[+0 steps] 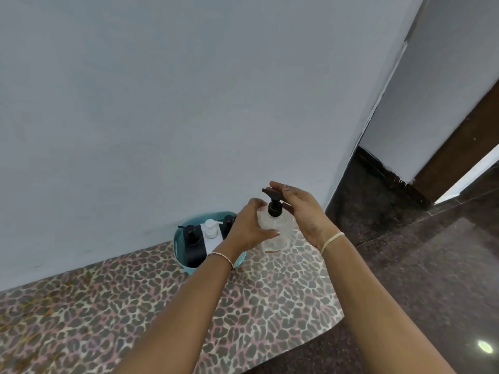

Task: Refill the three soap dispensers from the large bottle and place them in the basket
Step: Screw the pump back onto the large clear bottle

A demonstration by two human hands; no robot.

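Bottle (278,234) upright in left hand (247,226), pump head (273,194) in right hand (303,211).

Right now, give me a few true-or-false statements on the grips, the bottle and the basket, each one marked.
1. The left grip holds the clear bottle by its body. True.
2. The right grip hangs free, holding nothing. False: it holds the bottle's black pump head.
3. A white dispenser stands in the teal basket. True.
4. The basket stands on a wooden shelf. False: it stands on the leopard-print mat.
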